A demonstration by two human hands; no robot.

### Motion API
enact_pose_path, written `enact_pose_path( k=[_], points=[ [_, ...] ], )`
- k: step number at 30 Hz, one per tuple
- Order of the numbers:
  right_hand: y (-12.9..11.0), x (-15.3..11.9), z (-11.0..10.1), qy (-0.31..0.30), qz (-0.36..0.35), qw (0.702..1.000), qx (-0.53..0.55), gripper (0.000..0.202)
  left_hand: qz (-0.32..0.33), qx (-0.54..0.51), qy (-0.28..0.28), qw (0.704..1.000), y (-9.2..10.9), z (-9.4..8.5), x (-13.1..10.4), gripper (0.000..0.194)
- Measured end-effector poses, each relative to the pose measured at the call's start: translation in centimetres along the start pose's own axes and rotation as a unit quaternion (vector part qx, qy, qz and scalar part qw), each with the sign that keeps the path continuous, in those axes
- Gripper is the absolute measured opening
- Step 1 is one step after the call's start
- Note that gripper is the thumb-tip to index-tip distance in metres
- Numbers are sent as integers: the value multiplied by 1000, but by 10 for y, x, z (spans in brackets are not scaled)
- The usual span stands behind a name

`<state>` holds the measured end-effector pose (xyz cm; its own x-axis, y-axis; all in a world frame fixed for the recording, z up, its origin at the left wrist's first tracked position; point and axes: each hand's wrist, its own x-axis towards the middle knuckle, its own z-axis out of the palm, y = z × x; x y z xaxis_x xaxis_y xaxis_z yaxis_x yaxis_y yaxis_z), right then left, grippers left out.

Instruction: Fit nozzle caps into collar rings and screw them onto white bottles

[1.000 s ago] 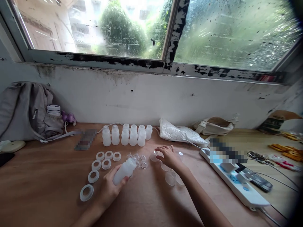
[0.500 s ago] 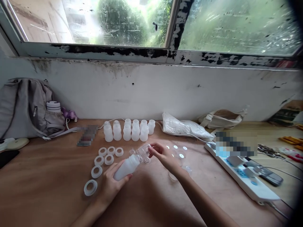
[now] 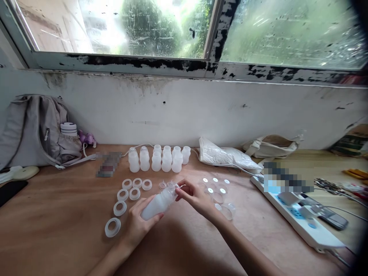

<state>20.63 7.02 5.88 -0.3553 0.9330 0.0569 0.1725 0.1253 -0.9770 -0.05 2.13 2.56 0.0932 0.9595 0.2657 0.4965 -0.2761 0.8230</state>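
Note:
My left hand is wrapped round a frosted white baby bottle, tilted so its mouth points up and right. The fingertips of my right hand pinch a clear dome-shaped cap against the bottle's mouth; how far it is seated is hard to see. Behind the mouth lies a small clear nipple-like piece, partly hidden. Several translucent rings lie left of my left hand. Beyond my right wrist are several clear round covers and small white discs.
Several frosted bottles stand in rows near the wall. Right of them lies a white plastic package. A white power strip with cables runs along the right side. A grey backpack leans at the left, near a phone.
My right hand has brought the clear cap down from above the bottle onto its mouth. The bottle stays in my left hand, and the view has shifted slightly.

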Motion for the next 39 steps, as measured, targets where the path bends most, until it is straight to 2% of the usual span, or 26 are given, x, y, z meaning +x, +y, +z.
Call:
enact_pose_path(
  k=[3, 6, 10, 13, 16, 19, 32, 39],
  points=[
    [-1, 0, -2, -13, 20, 1000, 2, 32, -7, -20, -33, 999, 2, -2, 0, 41],
    [-3, -3, 0, 7, 22, 1000, -14, 37, -5, -29, -66, 997, 3, -1, -1, 40],
    [3, -9, 14, 18, 22, 999, -26, 45, 11, -25, -90, 996, 3, 1, -5, 40],
    [12, -12, 26, 61, 5, 998, -20, 49, 16, -22, -98, 995, 2, 3, -7, 40],
    [18, -14, 32, 107, -42, 991, -64, 48, 25, -28, -89, 995, 3, 5, -9, 37],
    [17, -16, 34, 117, -62, 988, -76, 46, 42, -39, -71, 996, 5, 7, -11, 36],
    [-1, -26, 43, 60, -105, 992, 23, 34, 99, -16, -38, 994, 10, 8, -24, 39],
    [-2, -30, 43, 61, -85, 994, 33, 32, 116, -28, 0, 993, 9, 19, -34, 36]
  ],
)
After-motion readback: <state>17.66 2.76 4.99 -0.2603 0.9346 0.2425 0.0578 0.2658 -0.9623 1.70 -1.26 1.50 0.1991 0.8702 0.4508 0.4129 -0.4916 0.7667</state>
